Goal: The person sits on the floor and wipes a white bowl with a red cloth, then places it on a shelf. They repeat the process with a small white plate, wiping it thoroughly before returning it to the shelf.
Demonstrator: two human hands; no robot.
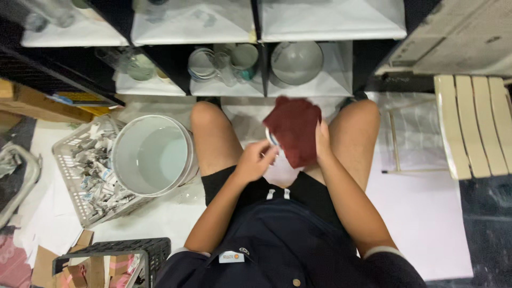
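Landmark: white bucket (153,154), on floor.
Glass (272,140): right of bucket, above lap, mostly hidden.
Left hand (255,160): clenched on glass rim.
Right hand (321,140): grasping dark red cloth (294,133) over glass.
Judgement: steady glass, wipe gently.
Shelf (229,88): beyond bucket, glassware.

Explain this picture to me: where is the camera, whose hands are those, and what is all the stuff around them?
The camera sits on a person's head, looking down at their lap while they crouch before low shelves. Their left hand grips a small round glass item, mostly hidden, while the right hand presses a dark red cloth over it. Beside the left knee stands a white bucket, next to a grey basket of crumpled paper. The shelves hold glassware and a bowl.
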